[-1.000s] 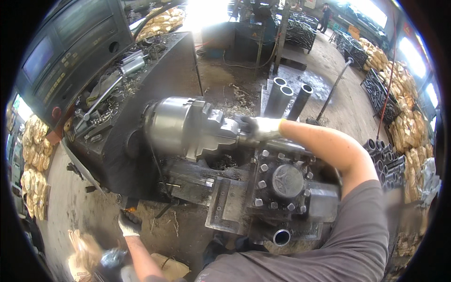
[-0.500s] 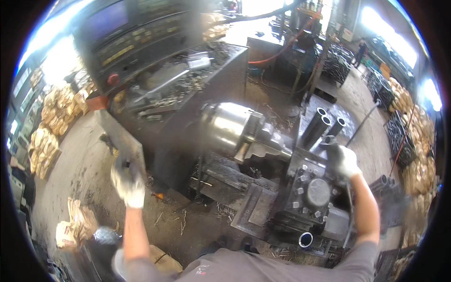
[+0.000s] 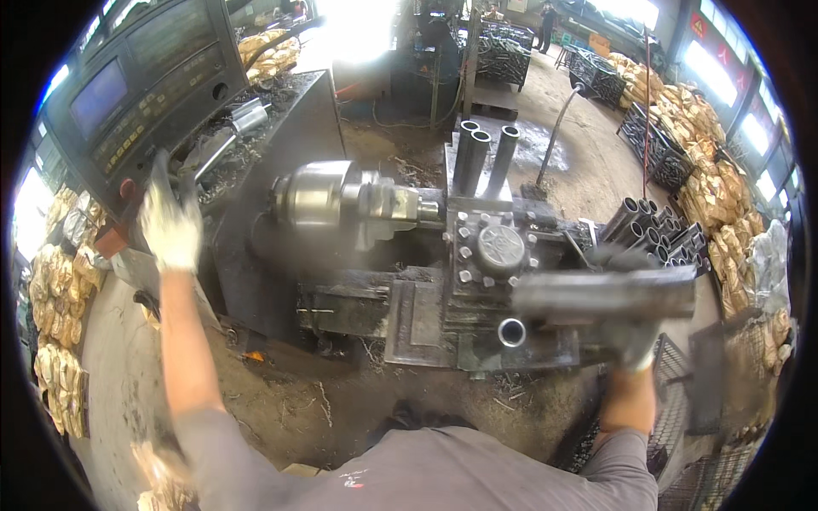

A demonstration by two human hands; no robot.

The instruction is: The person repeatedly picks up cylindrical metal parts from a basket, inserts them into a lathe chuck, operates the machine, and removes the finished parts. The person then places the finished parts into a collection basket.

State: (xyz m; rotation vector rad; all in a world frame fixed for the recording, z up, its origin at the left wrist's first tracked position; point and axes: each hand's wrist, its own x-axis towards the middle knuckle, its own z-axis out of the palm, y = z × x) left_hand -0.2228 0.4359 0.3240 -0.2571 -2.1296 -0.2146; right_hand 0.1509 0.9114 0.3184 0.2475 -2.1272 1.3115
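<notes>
My right hand (image 3: 635,342), in a pale glove, grips a dark metal tube (image 3: 601,294) held level over the right end of the lathe; both are smeared by motion. My left hand (image 3: 172,223), gloved too, is raised beside the lower edge of the control panel (image 3: 141,106), fingers stretched out with nothing seen in them. Between my arms lies the lathe chuck (image 3: 319,194), with a workpiece (image 3: 417,209) reaching right from its jaws. Right of it is the bolted tool post (image 3: 500,249). Three tubes (image 3: 479,157) stand upright behind the tool post.
A stack of tubes (image 3: 652,230) lies at the right of the machine. Another tube end (image 3: 511,333) points toward me below the tool post. A metal-chip-covered ledge (image 3: 294,94) holds a long-handled tool (image 3: 217,155). Wrapped bundles (image 3: 711,175) line the right side; a person (image 3: 547,25) stands far back.
My right hand has come away from the upright tubes toward me, carrying one tube. My left hand has risen and moved left to the control panel. The view has turned right.
</notes>
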